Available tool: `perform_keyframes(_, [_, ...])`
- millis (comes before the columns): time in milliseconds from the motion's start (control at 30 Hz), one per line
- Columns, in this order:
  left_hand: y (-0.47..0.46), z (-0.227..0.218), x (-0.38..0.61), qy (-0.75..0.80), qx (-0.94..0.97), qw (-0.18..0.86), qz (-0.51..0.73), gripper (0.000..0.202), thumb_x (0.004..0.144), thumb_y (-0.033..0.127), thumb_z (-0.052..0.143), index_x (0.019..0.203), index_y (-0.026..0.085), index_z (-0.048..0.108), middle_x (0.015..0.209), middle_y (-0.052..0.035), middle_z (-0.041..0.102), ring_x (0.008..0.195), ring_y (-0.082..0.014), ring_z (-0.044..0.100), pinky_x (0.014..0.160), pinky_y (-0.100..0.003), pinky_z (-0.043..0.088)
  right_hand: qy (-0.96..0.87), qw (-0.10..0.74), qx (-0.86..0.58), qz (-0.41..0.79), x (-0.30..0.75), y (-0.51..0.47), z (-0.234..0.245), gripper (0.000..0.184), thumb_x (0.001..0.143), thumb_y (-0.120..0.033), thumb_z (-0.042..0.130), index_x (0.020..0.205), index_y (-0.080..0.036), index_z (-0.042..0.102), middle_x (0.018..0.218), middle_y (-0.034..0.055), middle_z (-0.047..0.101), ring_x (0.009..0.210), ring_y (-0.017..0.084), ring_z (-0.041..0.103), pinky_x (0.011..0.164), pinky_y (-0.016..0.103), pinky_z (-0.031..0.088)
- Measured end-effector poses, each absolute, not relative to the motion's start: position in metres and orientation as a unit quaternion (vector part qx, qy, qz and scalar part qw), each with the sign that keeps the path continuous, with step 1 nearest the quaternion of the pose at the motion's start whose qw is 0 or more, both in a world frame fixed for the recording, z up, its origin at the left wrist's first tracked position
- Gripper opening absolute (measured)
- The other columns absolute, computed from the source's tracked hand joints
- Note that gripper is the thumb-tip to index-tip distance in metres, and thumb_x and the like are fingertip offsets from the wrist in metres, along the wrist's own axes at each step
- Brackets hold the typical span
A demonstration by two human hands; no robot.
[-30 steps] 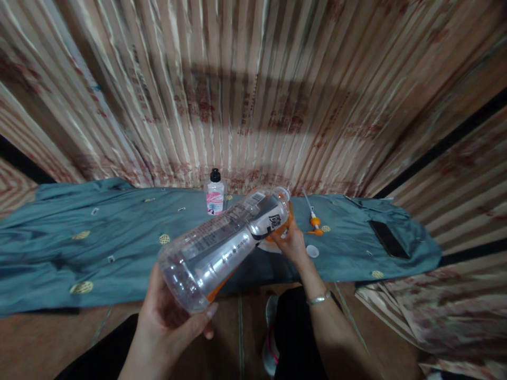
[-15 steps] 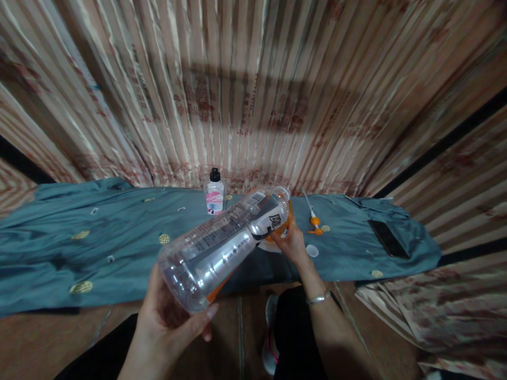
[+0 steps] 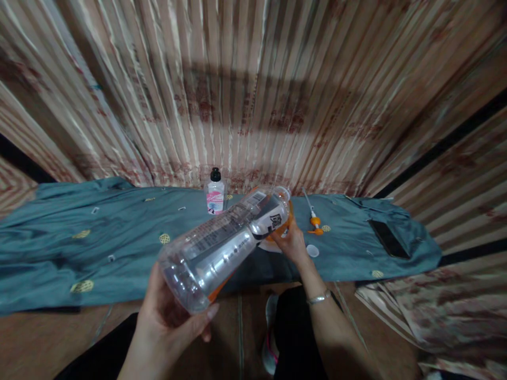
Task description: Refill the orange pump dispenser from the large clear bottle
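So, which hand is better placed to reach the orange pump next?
Probably the right hand: it is nearer the orange pump, though it seems occupied with the orange container. The left hand is farther, supporting the clear bottle near its base.

The left hand [image 3: 166,311] is low and near, bent in a grip. The right hand [image 3: 293,245] curls farther out.

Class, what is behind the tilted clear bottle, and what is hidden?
Behind the clear bottle, something orange shows near its mouth, by the right hand, and more orange beside its base. The middle is covered, so whether these parts join is unclear.
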State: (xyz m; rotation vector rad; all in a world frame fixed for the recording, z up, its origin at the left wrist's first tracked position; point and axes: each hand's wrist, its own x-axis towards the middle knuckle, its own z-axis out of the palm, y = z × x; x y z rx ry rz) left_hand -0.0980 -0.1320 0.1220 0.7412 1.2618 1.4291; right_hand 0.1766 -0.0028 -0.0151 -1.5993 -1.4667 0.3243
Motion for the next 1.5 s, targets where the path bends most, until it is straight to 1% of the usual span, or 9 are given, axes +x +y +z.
perform_keyframes(133, [-0.1321,0.1236,-0.0975,0.518,0.283,0.546,0.594,0.104,0.029,0.023,0.110,0.120,0.025,0.061,0.071,0.0089,0.073,0.036,-0.0097,0.054,0.032,-0.019,0.048,-0.597,0.460,-0.644,0.128,0.1765,-0.0028,-0.0153,0.074,0.078,-0.056,0.076,0.138,-0.017,0.056,0.118,0.0159,0.081,0.105,0.036,0.080,0.088,0.048,0.065])
perform_keyframes(267, [-0.1321,0.1248,-0.0964,0.518,0.275,0.540,0.603,0.106,0.026,0.020,0.109,0.120,0.026,0.061,0.084,0.0065,0.078,0.037,-0.0085,0.053,0.031,-0.019,0.048,-0.599,0.453,-0.647,0.127,0.1771,-0.0033,-0.0152,0.075,0.080,-0.059,0.074,0.139,-0.016,0.056,0.115,0.0160,0.082,0.101,0.036,0.080,0.085,0.048,0.065])
perform_keyframes(467, [-0.1322,0.1255,-0.0958,0.518,0.277,0.546,0.598,0.090,0.028,0.023,0.110,0.101,0.026,0.057,0.081,0.0056,0.078,0.038,-0.0089,0.054,0.031,-0.018,0.047,-0.600,0.456,-0.645,0.125,0.1775,-0.0027,-0.0156,0.074,0.079,-0.060,0.073,0.137,-0.016,0.057,0.116,0.0173,0.081,0.102,0.037,0.080,0.085,0.048,0.065])
perform_keyframes(600, [-0.1319,0.1250,-0.0958,0.519,0.275,0.542,0.602,0.087,0.027,0.023,0.110,0.098,0.025,0.059,0.095,0.0020,0.080,0.043,-0.0093,0.059,0.031,-0.017,0.046,-0.594,0.454,-0.652,0.125,0.1768,-0.0026,-0.0157,0.071,0.079,-0.058,0.076,0.136,-0.019,0.057,0.114,0.0149,0.082,0.101,0.036,0.080,0.084,0.047,0.065])
perform_keyframes(767, [-0.1318,0.1254,-0.0950,0.518,0.276,0.541,0.603,0.088,0.027,0.023,0.109,0.099,0.026,0.059,0.097,0.0021,0.080,0.041,-0.0087,0.057,0.030,-0.018,0.046,-0.594,0.450,-0.654,0.127,0.1773,-0.0028,-0.0162,0.073,0.079,-0.057,0.076,0.137,-0.018,0.056,0.115,0.0161,0.081,0.102,0.037,0.080,0.085,0.049,0.065])
perform_keyframes(1033, [-0.1320,0.1239,-0.0965,0.518,0.280,0.543,0.599,0.090,0.029,0.023,0.110,0.102,0.027,0.058,0.067,0.0098,0.071,0.037,-0.0090,0.051,0.031,-0.017,0.046,-0.597,0.450,-0.653,0.120,0.1784,-0.0023,-0.0187,0.072,0.079,-0.055,0.078,0.137,-0.019,0.057,0.116,0.0149,0.081,0.103,0.036,0.080,0.087,0.048,0.065])
perform_keyframes(1200, [-0.1323,0.1253,-0.0964,0.517,0.285,0.544,0.596,0.088,0.030,0.025,0.110,0.101,0.025,0.059,0.077,0.0063,0.077,0.038,-0.0080,0.052,0.031,-0.017,0.047,-0.605,0.458,-0.642,0.114,0.1789,-0.0021,-0.0198,0.075,0.080,-0.054,0.077,0.142,-0.018,0.054,0.119,0.0158,0.081,0.105,0.036,0.080,0.087,0.048,0.065])
perform_keyframes(1367, [-0.1324,0.1273,-0.0956,0.525,0.279,0.538,0.597,0.092,0.028,0.025,0.110,0.103,0.026,0.058,0.097,0.0028,0.080,0.043,-0.0089,0.057,0.031,-0.017,0.046,-0.604,0.455,-0.644,0.116,0.1790,-0.0022,-0.0199,0.068,0.080,-0.052,0.077,0.137,-0.020,0.056,0.116,0.0138,0.081,0.101,0.035,0.080,0.085,0.048,0.065])
perform_keyframes(1500, [-0.1328,0.1277,-0.0967,0.522,0.285,0.544,0.591,0.086,0.031,0.026,0.110,0.100,0.026,0.058,0.095,0.0028,0.078,0.041,-0.0085,0.056,0.032,-0.020,0.048,-0.600,0.451,-0.651,0.115,0.1788,-0.0021,-0.0194,0.069,0.079,-0.053,0.077,0.136,-0.019,0.056,0.115,0.0146,0.081,0.100,0.036,0.080,0.085,0.048,0.065])
